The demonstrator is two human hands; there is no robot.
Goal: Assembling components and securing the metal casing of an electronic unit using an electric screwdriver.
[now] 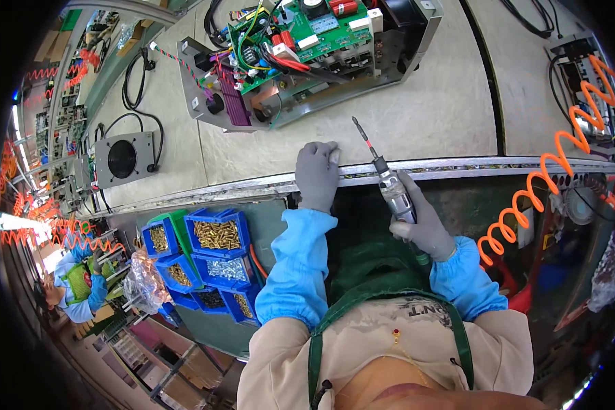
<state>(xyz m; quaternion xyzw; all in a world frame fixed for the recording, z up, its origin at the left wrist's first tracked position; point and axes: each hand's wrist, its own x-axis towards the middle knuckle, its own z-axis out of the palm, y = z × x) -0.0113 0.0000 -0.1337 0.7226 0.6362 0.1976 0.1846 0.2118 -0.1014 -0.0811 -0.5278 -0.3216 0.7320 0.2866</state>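
- Mostly, the small parts sit in blue bins grouped on a green surface off the near edge of the tabletop, to the left of the left sleeve.
- Brass-coloured parts fill the big upper bin; silver parts lie in the one next to it toward the body, and dark parts in a smaller one. Other bins hold more brass-coloured pieces.
- A green container is wedged among the bins; its contents are hidden. A clear bag lies just beside the group.
- The screwdriver crosses the near edge of the tabletop, its bit pointing at the far side, apart from the chassis.
- The right hand has its fingers wrapped around the screwdriver's body.
- The left hand rests at the near edge, fingers curled; I cannot tell whether they pinch anything.
- The chassis takes up the far middle of the tabletop, carrying a green board, with loose wires trailing past its left end.
- A fan unit and black cables lie toward the left end.
- An orange hose coils across the near edge, right of the right hand.
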